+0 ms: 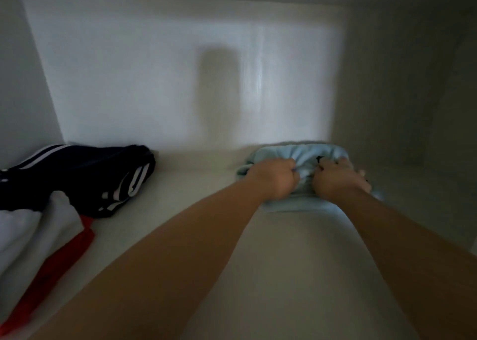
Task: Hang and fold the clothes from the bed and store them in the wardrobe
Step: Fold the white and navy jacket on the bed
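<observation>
Garment point(304, 153) in pale blue lies folded at the back right of the wardrobe shelf point(206, 174), its long axis running left to right along the back wall point(154, 68). The left hand point(273, 178) and right hand point(338, 177) each grip a bunch of it, fingers curled. Well apart, at the shelf's left, sit dark striped clothing point(103, 169) and, touching it, a white and red piece point(38, 231).

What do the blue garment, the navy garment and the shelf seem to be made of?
Blue garment: soft matte fabric, perhaps fleece or knit; it bunches into rounded folds where the left hand and right hand grip it. Navy garment: smooth fabric with white stripes, possibly synthetic sportswear. Shelf: rigid, smooth off-white board, likely laminate; blur leaves this open.
</observation>
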The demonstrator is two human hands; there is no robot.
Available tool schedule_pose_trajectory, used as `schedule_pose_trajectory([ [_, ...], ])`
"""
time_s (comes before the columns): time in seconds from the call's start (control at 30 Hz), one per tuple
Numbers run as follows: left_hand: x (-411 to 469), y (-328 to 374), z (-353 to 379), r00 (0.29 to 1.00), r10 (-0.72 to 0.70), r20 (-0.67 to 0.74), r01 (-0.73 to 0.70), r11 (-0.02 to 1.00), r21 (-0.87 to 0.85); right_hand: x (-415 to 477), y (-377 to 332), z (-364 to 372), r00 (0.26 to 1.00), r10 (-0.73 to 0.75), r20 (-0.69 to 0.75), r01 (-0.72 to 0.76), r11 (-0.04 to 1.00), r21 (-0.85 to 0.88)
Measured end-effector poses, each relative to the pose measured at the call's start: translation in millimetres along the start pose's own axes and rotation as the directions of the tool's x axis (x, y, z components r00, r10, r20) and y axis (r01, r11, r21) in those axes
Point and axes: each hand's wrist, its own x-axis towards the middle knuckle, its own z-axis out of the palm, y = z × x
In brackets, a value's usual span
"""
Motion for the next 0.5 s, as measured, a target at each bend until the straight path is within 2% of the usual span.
schedule_pose_trajectory([
  [0.17,-33,-55,-40,0.986,-0.168,0.015,0.165,0.979,0.115,-33,-64,5,0.97,-0.242,-0.033,0.242,0.97,-0.009],
  [0.33,-57,-101,-70,0.918,-0.389,0.072,0.35,0.883,0.312,-62,-120,24,0.853,-0.502,-0.142,0.507,0.862,0.002],
  [0.43,-68,-122,-80,0.888,-0.451,0.084,0.371,0.815,0.445,-71,-147,38,0.771,-0.592,-0.237,0.611,0.791,0.013],
  [0.5,-75,-133,-84,0.861,-0.502,0.082,0.389,0.755,0.528,-76,-164,46,0.758,-0.594,-0.27,0.633,0.77,0.079],
])
